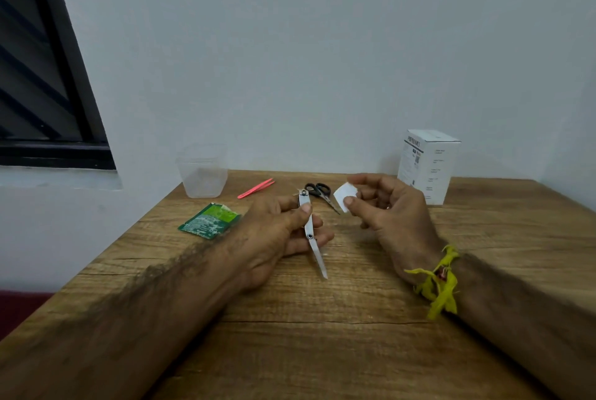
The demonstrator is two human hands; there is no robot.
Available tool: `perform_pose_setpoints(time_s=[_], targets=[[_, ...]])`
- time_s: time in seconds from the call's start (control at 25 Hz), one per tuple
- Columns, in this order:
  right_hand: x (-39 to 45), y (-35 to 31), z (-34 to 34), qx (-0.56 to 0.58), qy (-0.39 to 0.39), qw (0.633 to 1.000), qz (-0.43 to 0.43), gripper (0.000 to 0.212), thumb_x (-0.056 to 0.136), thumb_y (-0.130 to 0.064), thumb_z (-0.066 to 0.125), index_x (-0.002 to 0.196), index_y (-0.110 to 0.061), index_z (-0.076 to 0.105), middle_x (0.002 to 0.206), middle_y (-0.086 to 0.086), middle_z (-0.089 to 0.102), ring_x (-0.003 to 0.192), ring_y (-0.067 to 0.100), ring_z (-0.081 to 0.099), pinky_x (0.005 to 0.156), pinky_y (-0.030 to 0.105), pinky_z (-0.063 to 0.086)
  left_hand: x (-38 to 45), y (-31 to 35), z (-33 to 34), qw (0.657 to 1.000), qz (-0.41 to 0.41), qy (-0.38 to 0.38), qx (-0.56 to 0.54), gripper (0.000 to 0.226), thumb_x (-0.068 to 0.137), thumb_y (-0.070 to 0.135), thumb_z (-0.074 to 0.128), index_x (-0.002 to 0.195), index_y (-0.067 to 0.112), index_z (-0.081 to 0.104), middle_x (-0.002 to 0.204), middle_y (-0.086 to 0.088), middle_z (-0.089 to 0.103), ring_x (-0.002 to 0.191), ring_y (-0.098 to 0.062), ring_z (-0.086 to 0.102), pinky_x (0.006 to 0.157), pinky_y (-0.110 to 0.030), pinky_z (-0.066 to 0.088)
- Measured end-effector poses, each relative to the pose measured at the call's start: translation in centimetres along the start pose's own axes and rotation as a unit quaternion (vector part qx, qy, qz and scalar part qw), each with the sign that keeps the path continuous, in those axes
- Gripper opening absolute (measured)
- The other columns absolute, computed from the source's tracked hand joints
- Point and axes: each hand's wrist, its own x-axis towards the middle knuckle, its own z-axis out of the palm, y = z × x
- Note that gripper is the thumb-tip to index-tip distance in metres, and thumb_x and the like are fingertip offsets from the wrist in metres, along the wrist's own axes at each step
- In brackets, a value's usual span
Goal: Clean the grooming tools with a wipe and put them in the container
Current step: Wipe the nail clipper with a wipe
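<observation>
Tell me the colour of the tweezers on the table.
The tweezers are pinkish red, seen in the head view.

Silver nail clipper [309, 228] swung open; white wipe [344, 197], clear container [202, 173] apart.

A wooden table [322, 351] with a visible grain is standing against a pale wall. A clear plastic container [202, 173] is sitting upright near its far left corner, with pink tweezers [256, 188] lying just right of it and a green sachet [209, 221] lying flat in front of it. Small black-handled scissors [322, 193] are lying farther right, and a white box [425, 165] is standing at the far right
</observation>
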Motion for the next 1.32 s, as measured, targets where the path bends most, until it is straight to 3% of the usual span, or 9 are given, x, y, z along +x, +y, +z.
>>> perform_pose_setpoints(time_s=[0.16,0.36,0.48,0.68,0.84,1.0,1.12,1.32], targets=[[-0.2,0.0,0.3,-0.079,0.028,0.995,-0.057,0.039,0.077,-0.004,0.08,0.113,-0.016,0.069,0.079,0.006,0.072,0.074,0.015,0.069,0.068,0.016,0.053,-0.2,-0.6,0.4,0.999,0.006,0.015,-0.044,0.031,0.098,0.001,0.058,0.127,-0.005,0.054,0.096,-0.021,0.065,0.086,-0.037,0.076,0.065,-0.033,0.063],[-1.0,-0.6,0.9,-0.157,0.057,0.973,-0.159,0.018,0.078,-0.008,0.08,0.092,-0.019,0.077,0.079,-0.01,0.072,0.074,0.005,0.068,0.068,0.016,0.054,-0.6,-1.0,1.0,0.997,0.065,0.016,-0.03,0.031,0.094,0.006,0.066,0.124,0.011,0.06,0.086,-0.012,0.077,0.084,-0.031,0.077,0.062,-0.038,0.063],[-1.3,-0.8,1.3,-0.199,0.077,0.948,-0.236,0.014,0.078,-0.005,0.078,0.088,-0.015,0.077,0.079,-0.01,0.071,0.074,0.006,0.066,0.069,0.013,0.05,-0.9,-1.4,1.4,0.996,0.085,0.013,0.007,0.031,0.094,0.007,0.067,0.124,0.01,0.061,0.092,-0.017,0.077,0.08,-0.032,0.077,0.057,-0.034,0.062],[-1.6,-0.8,2.0,-0.255,0.064,0.917,-0.3,0.011,0.077,-0.003,0.075,0.085,-0.011,0.073,0.082,-0.006,0.069,0.078,0.006,0.062,0.071,0.03,0.052,-1.0,-1.7,1.8,0.993,0.1,0.008,0.065,0.027,0.094,0.013,0.069,0.12,0.011,0.064,0.083,-0.016,0.077,0.067,-0.028,0.075,0.048,-0.029,0.057],[-1.6,-0.6,1.7,-0.286,0.007,0.903,-0.322,0.009,0.084,-0.004,0.071,0.091,-0.009,0.072,0.085,-0.003,0.07,0.076,0.01,0.062,0.071,0.038,0.052,-0.9,-1.7,1.8,0.99,0.127,-0.038,0.048,0.026,0.098,0.001,0.06,0.123,0.005,0.064,0.081,-0.014,0.077,0.067,-0.019,0.075,0.063,-0.032,0.062],[-1.3,-0.6,1.4,-0.287,-0.002,0.896,-0.34,0.01,0.086,-0.002,0.068,0.094,-0.006,0.072,0.089,-0.001,0.07,0.081,0.014,0.063,0.072,0.042,0.052,-0.8,-1.5,1.6,0.984,0.136,-0.091,0.066,0.031,0.1,-0.006,0.052,0.126,0.007,0.063,0.095,-0.018,0.077,0.086,-0.022,0.076,0.074,-0.03,0.062],[-1.2,-0.5,1.3,-0.281,0.008,0.893,-0.352,0.01,0.086,0.0,0.068,0.095,-0.004,0.072,0.089,0.002,0.07,0.082,0.016,0.064,0.072,0.043,0.052,-0.8,-1.5,1.3,0.983,0.142,-0.096,0.07,0.033,0.097,-0.004,0.057,0.126,0.01,0.065,0.108,-0.034,0.068,0.09,-0.025,0.073,0.074,-0.028,0.061],[-1.3,-0.6,1.4,-0.259,0.015,0.89,-0.375,0.012,0.088,0.001,0.066,0.098,-0.003,0.071,0.091,0.002,0.069,0.085,0.016,0.063,0.073,0.041,0.052,-0.4,-1.4,0.6,0.982,0.136,-0.127,0.024,0.033,0.093,0.0,0.064,0.123,0.012,0.07,0.113,-0.034,0.066,0.093,-0.022,0.072,0.074,-0.025,0.06]])
